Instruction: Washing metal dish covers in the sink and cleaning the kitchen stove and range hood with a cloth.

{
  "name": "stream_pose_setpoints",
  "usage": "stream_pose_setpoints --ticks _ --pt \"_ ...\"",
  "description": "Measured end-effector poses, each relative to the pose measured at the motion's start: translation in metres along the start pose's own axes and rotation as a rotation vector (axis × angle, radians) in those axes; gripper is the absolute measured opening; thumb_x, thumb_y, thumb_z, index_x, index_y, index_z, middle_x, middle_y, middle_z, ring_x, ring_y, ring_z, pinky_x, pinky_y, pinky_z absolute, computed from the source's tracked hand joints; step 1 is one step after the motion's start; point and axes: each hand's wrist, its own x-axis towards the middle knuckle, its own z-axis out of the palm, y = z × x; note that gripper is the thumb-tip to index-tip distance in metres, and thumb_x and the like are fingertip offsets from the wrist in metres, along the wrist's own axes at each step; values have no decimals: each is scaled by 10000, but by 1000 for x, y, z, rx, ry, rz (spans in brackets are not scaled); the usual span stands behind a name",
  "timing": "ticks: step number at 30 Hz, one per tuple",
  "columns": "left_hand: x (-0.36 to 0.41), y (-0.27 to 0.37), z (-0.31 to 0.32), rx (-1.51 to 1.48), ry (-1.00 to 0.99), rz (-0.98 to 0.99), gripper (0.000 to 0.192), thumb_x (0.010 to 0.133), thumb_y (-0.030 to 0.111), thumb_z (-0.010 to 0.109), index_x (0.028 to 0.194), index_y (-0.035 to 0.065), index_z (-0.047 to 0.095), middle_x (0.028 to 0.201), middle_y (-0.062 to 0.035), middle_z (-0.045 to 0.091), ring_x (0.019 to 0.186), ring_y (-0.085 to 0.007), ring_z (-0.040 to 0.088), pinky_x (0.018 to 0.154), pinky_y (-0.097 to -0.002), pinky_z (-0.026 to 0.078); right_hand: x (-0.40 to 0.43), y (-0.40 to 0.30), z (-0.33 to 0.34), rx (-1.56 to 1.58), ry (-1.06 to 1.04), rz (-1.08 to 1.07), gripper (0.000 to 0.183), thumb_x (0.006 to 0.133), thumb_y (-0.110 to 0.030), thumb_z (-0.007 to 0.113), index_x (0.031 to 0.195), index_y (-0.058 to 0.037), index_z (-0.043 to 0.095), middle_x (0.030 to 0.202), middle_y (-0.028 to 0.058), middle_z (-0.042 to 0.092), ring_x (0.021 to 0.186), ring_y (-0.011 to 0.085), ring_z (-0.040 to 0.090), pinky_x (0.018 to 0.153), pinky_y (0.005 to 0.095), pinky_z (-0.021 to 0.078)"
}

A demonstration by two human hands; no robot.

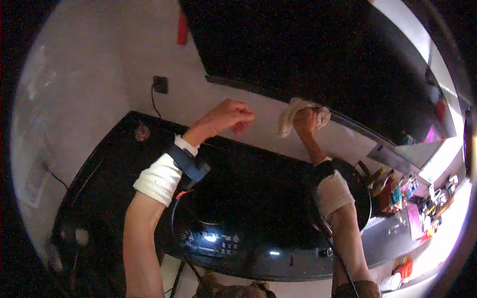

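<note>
My right hand (pixel 306 120) grips a pale crumpled cloth (pixel 288 118) just beneath the lower edge of a dark range hood (pixel 261 87). To its left, my left hand (pixel 236 115) is raised in front of the wall, its fingers curled with no object visible between them. Both forearms reach over a glossy black cooktop (pixel 253 178), and each wrist wears a dark strap over a white cuff. Dim light hides much of the cooktop's surface.
A black plug with a cord sits in the wall socket (pixel 161 85). A small round object (pixel 142 132) lies at the counter's back left corner. On the right are a dark round pan or lid (pixel 363 197) and cluttered bottles (pixel 397 193). Cables hang from both wrists.
</note>
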Motion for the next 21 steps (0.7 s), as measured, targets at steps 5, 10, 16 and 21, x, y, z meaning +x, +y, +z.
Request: stream_pose_setpoints --ticks 5,10,16,21 --pt "5 8 -10 -205 132 77 351 846 311 628 1066 43 571 860 -49 597 724 -133 583 608 -248 483 22 28 52 79 32 -216 349 793 -314 602 989 -25 602 954 146 606 979 311 550 832 427 429" --pt "-36 24 -31 -452 350 263 355 856 240 603 1138 34 538 972 -62 583 900 -159 535 724 -285 471 22 -163 -12 765 -53 166 209 814 -150 548 895 27 624 918 170 628 929 345 545 884 451 348" --pt "-37 132 -79 -121 724 936 299 874 88 465 1160 21 520 1028 -89 604 899 -200 575 756 -315 482 101 -280 -173 352 337 -761 336 655 -159 650 975 -61 629 1073 173 558 1045 373 487 950 551 330" --pt "-89 143 -130 -563 -66 873 251 890 144 508 1105 26 562 936 -84 632 829 -225 617 713 -349 510 174 -321 -172 -79 827 -1086 239 713 -108 603 949 -86 632 963 112 628 894 307 583 735 523 428"
